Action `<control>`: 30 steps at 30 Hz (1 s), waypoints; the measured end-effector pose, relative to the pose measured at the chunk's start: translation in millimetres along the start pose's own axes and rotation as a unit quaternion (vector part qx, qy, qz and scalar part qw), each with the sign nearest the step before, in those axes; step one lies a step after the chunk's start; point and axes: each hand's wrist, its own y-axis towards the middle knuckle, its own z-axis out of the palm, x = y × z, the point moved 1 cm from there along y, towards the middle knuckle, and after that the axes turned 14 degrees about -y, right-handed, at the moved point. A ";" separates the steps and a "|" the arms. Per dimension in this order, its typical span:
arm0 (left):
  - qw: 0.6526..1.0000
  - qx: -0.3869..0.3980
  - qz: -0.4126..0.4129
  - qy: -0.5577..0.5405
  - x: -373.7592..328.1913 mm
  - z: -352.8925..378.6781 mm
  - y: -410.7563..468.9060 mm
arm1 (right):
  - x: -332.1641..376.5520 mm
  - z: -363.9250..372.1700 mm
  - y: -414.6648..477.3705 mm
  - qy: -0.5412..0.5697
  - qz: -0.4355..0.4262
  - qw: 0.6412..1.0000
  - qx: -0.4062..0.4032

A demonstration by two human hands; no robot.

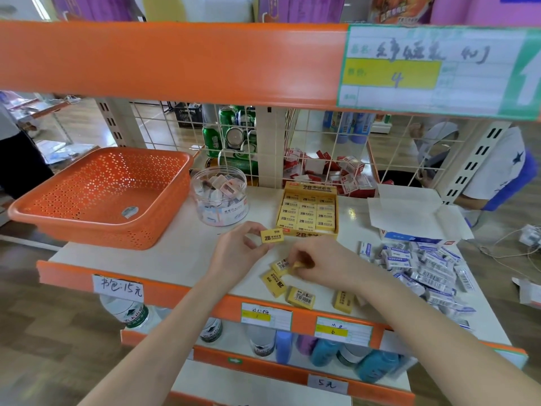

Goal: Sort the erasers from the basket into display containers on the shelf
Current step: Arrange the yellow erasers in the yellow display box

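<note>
two hands meet at the centre of the frame. the left hand point(238, 250) pinches a yellow eraser point(272, 236) just below the yellow display box point(307, 212). the right hand point(325, 265) grips a second yellow eraser point(297, 264) among loose yellow erasers point(301, 298) on the shelf point(175, 253). the orange basket point(102, 197) sits at the left.

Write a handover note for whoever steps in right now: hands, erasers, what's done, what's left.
Left hand pinches a 2B eraser just in front of the yellow display box.
Right hand pinches one of the loose yellow erasers on the shelf.
Done: orange basket looks emptied; yellow display box nearly full.
Left: box the yellow ones, then the blue-white pile beside the open white box.
</note>
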 end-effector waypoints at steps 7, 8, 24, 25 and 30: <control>1.000 0.030 0.002 0.004 -1.2 1.0 1.7 | -32.9 -30.0 1.5 0.110 0.106 0.987 -0.053; 0.999 0.034 0.005 0.004 -1.3 2.0 2.2 | -38.6 -30.8 2.5 0.119 0.118 0.984 -0.057; 0.998 0.056 0.031 0.018 -7.5 10.0 19.1 | -73.0 -29.1 22.3 0.006 0.187 0.982 0.000; 0.998 0.056 0.030 0.018 -6.5 10.5 19.7 | -72.6 -28.6 23.6 -0.007 0.183 0.983 0.003; 0.999 0.039 0.021 0.000 -0.4 14.2 16.5 | -71.8 -24.3 27.9 0.002 0.195 0.981 0.005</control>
